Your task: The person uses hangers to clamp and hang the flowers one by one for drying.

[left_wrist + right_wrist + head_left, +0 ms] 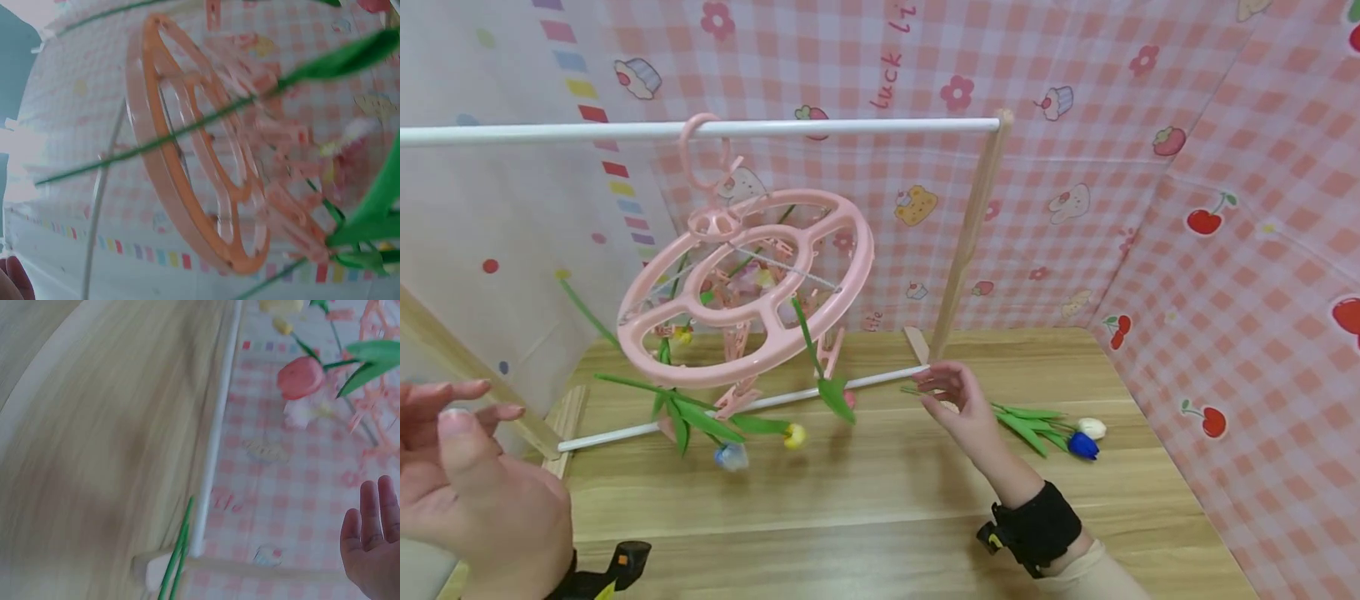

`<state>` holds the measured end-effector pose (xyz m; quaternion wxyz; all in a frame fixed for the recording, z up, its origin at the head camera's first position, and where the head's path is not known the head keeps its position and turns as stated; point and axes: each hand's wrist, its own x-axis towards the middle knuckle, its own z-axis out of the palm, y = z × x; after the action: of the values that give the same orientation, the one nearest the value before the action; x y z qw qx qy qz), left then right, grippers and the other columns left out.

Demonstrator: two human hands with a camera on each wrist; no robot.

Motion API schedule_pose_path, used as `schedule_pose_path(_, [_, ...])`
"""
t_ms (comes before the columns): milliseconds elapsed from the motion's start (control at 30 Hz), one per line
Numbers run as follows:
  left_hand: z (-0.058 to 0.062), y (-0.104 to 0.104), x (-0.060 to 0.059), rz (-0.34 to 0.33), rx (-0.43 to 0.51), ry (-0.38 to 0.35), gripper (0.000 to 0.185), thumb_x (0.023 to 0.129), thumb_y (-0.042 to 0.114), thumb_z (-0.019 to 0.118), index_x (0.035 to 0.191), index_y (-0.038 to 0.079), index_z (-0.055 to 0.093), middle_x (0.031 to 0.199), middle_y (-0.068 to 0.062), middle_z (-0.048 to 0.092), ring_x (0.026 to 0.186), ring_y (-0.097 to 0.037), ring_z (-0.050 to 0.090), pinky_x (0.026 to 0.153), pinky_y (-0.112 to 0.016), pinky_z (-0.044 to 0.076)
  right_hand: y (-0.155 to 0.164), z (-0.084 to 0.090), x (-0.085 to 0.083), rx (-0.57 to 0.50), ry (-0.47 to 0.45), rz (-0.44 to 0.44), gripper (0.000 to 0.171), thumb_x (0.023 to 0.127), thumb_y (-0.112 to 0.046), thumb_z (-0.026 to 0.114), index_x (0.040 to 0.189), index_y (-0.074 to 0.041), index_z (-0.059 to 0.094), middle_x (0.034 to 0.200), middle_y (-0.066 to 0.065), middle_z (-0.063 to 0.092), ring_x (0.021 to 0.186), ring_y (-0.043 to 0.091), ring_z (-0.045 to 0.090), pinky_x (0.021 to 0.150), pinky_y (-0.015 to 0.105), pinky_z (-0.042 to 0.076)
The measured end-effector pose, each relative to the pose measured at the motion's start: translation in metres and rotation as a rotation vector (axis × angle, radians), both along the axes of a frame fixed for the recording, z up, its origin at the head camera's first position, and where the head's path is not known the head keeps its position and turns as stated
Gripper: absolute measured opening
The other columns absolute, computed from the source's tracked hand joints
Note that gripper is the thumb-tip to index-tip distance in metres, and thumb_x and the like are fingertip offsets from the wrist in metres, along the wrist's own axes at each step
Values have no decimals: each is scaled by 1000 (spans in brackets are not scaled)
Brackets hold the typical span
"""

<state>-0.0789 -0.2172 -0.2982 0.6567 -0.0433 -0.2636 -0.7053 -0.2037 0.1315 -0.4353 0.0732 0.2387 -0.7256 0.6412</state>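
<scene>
A pink round clip hanger [745,283] hangs tilted by its hook from a white rod [850,127]. Artificial tulips dangle head down from its clips, among them a yellow one [795,435] and a pale blue one [732,456]. My right hand [934,393] hovers over the table by the rack's post, its fingers loosely bent at the stem ends of loose tulips [1033,421] lying there, holding nothing. The right wrist view shows its fingers [370,540] straight and apart from the green stems [177,553]. My left hand [475,408] is raised open at lower left, left of the hanger [200,156].
The rack has a slanted wooden post [970,233] and a white bottom rod [625,433] on the wooden table [887,492]. A blue tulip head [1082,445] and a white one [1092,427] lie at the right. Pink checked walls [1240,250] close in the back and right.
</scene>
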Motion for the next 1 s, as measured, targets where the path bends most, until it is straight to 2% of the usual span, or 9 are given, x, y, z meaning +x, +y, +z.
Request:
schedule_pose_path(167, [-7, -29, -10, 78, 15, -193, 17, 83, -9, 57, 100, -13, 55, 94, -19, 55, 92, -25, 53, 69, -29, 48, 21, -9, -11, 93, -49, -120, 38, 86, 2, 64, 120, 2, 47, 113, 22, 62, 102, 35, 59, 80, 24, 49])
schedule_pose_path(333, [-18, -60, -18, 168, -141, -593, 25, 94, 2, 52, 119, 2, 50, 116, -9, 50, 112, -16, 47, 92, -24, 45, 44, -24, -19, 266, -36, -237, 35, 83, 2, 64, 115, -1, 50, 109, 17, 63, 98, 36, 58, 78, 31, 46])
schedule_pose_path(500, [-38, -91, -26, 221, -281, -880, 41, 97, 14, 49, 135, 11, 36, 132, -1, 38, 122, -11, 40, 101, -18, 37, 64, -36, -23, 468, -99, -288, 33, 83, 1, 64, 114, 1, 51, 113, 20, 60, 104, 39, 55, 86, 50, 46])
schedule_pose_path(567, [-48, -103, -29, 269, -328, -1005, 48, 98, 21, 47, 141, 15, 27, 138, 3, 32, 125, -7, 35, 102, -13, 31, 72, -40, -24, 544, -107, -299, 35, 83, 1, 66, 115, 2, 52, 115, 20, 59, 107, 39, 54, 90, 52, 46])
schedule_pose_path(633, [-57, -112, -31, 307, -335, -1177, 56, 98, 32, 44, 146, 19, 18, 144, 6, 24, 130, -4, 28, 107, -12, 25, 79, -44, -25, 603, -95, -307, 36, 83, 0, 67, 116, 3, 53, 115, 21, 59, 108, 39, 53, 94, 52, 45])
schedule_pose_path(667, [-61, -116, -32, 304, -314, -1228, 59, 98, 36, 44, 147, 20, 16, 146, 5, 22, 131, -5, 25, 109, -14, 24, 82, -46, -25, 638, -78, -316, 36, 82, -1, 68, 116, 3, 54, 115, 21, 59, 108, 39, 54, 94, 51, 46])
schedule_pose_path(767, [-69, -125, -36, 271, -241, -1354, 66, 96, 44, 43, 150, 23, 9, 150, 3, 18, 135, -9, 22, 114, -22, 23, 90, -52, -26, 729, -25, -340, 39, 81, -3, 70, 117, 3, 56, 115, 22, 60, 110, 39, 54, 96, 51, 45])
schedule_pose_path(833, [-73, -129, -37, 261, -235, -1412, 68, 96, 47, 40, 150, 24, 6, 152, 2, 15, 137, -10, 19, 116, -26, 21, 94, -55, -27, 783, -2, -352, 42, 80, -5, 71, 119, 3, 56, 117, 23, 60, 112, 41, 53, 97, 53, 44])
schedule_pose_path(1000, [-82, -141, -40, 297, -266, -1471, 64, 96, 51, 37, 149, 27, 10, 152, 4, 17, 138, -12, 20, 116, -28, 21, 101, -59, -30, 867, -15, -353, 48, 82, -8, 69, 126, 3, 54, 126, 26, 56, 118, 45, 48, 101, 56, 40])
